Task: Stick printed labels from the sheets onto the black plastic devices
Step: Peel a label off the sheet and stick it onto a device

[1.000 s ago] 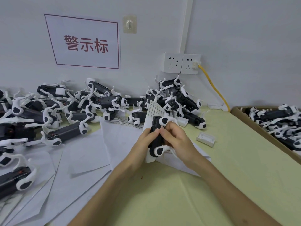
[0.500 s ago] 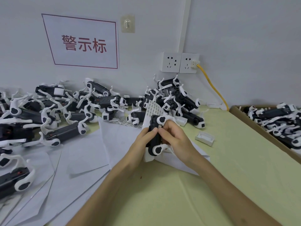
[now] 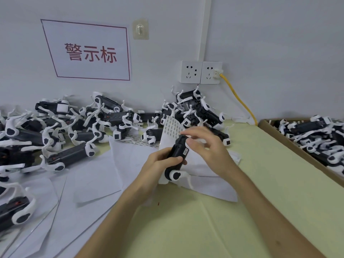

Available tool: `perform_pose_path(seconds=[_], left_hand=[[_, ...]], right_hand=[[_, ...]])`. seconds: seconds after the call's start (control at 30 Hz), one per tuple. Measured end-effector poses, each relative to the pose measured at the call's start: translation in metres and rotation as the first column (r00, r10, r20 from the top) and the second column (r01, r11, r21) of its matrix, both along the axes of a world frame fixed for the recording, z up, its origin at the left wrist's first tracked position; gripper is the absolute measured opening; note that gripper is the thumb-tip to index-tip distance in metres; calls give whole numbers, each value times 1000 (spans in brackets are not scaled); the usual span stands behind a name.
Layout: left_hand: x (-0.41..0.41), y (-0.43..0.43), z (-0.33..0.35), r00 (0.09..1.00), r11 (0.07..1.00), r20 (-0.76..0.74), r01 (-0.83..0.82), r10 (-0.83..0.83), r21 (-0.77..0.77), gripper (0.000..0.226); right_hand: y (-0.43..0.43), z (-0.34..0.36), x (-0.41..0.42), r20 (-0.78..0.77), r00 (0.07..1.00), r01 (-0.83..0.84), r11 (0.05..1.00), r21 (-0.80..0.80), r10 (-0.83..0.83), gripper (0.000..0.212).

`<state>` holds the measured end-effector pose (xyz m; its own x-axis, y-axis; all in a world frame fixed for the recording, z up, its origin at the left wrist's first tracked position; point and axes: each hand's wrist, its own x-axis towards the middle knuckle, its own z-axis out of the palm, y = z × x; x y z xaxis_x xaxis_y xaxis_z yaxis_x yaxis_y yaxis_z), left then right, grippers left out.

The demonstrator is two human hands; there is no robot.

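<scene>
My left hand [image 3: 160, 164] grips a black plastic device [image 3: 177, 153] with white end pieces, held upright above the table. A small printed label [image 3: 185, 151] shows on its upper side. My right hand [image 3: 206, 146] hovers over the top of the device with fingers spread and loosely bent, its fingertips near the device's upper end; I cannot tell if they touch. A sheet of printed labels [image 3: 171, 128] curls up just behind the device. A large heap of similar black devices [image 3: 78, 127] lies along the wall.
White backing sheets [image 3: 93, 175] cover the left of the green table [image 3: 260, 183]. A cardboard box [image 3: 297, 151] holding more devices [image 3: 320, 135] stands at the right. Wall sockets [image 3: 201, 72] with a yellow cable [image 3: 240, 101] sit behind, beside a red-framed sign [image 3: 89, 53].
My right hand has lifted off the device and opened its fingers above it. A small label is now visible on the device. The left hand keeps its grip.
</scene>
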<state>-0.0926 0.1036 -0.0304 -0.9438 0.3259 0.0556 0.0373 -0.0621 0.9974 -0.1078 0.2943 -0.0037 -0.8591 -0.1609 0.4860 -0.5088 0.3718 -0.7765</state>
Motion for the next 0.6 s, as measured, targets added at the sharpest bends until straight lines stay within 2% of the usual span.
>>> perform_pose_path(seconds=[0.07, 0.2, 0.3, 0.4, 0.53, 0.6], left_hand=[[-2, -4, 2, 1000, 1000, 6, 17, -17, -9, 30], [-8, -11, 2, 993, 989, 42, 117, -113, -89, 43], [-15, -9, -1, 992, 994, 106, 82, -75, -70, 52], [-19, -12, -4, 983, 998, 183, -45, 35, 50, 60], [-19, -13, -3, 986, 979, 129, -123, 102, 164, 61], [-19, -12, -3, 990, 965, 123, -97, 68, 242, 60]], right_hand=[[14, 6, -1, 143, 984, -110, 994, 14, 107, 29], [42, 13, 4, 355, 902, -260, 966, -6, 245, 52], [44, 10, 3, 474, 840, -333, 941, 63, 265, 45], [42, 5, 0, 523, 803, -327, 945, -12, 285, 36], [49, 3, -3, 535, 799, -219, 961, -167, 276, 22], [51, 1, -4, 550, 773, -214, 946, -244, 316, 21]])
